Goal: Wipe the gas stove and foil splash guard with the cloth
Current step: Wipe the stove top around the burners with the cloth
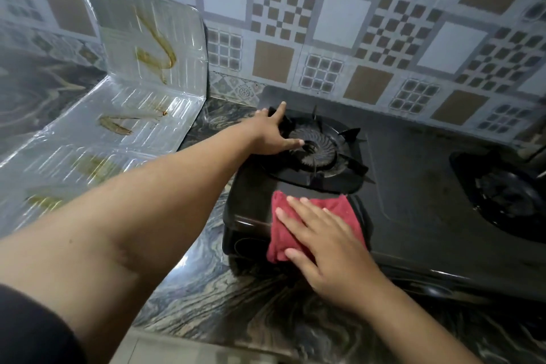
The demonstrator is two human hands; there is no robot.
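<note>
A black gas stove point(413, 174) stands on the marbled counter. My right hand point(322, 242) lies flat with straight fingers on a folded red cloth point(334, 205) at the stove's front left corner. My left hand point(269, 133) reaches across to the left burner point(317, 148), fingers spread over the black pan support at its far left side. Left of the stove stands a silver foil splash guard point(141, 74), bent into an upright panel and flat panels, streaked with brown grease.
A second burner point(508, 192) sits at the stove's right end. A patterned tile wall point(354, 23) runs close behind the stove. The marbled counter point(236, 298) extends to its front edge below my arms.
</note>
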